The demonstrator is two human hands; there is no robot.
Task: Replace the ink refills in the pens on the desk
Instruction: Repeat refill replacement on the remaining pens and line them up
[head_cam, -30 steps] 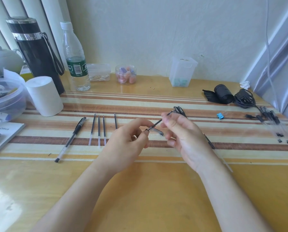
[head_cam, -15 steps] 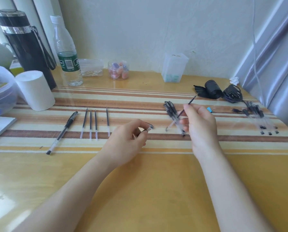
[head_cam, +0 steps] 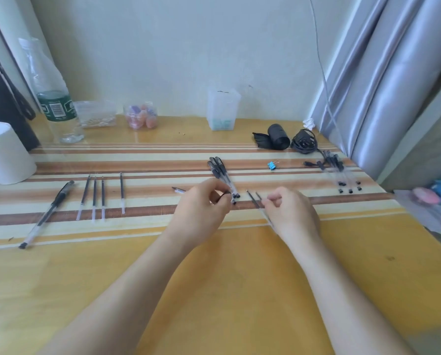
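The right hand (head_cam: 290,211) has its fingers curled, pinching a thin dark ink refill (head_cam: 252,199) that lies slanted on the striped bench (head_cam: 147,160); a second refill (head_cam: 258,196) lies just beside it. Close on its left, the left hand (head_cam: 201,204) pinches a small dark piece (head_cam: 224,193), too blurred to name, at the near ends of a cluster of clear pens with black grips (head_cam: 219,170). Four spare refills (head_cam: 103,196) and a lone pen (head_cam: 47,213) lie well left of that hand

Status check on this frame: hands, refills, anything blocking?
Right hand pinching a loose refill. Left hand at near end of pen bundle, grip unclear. Nothing in the way.
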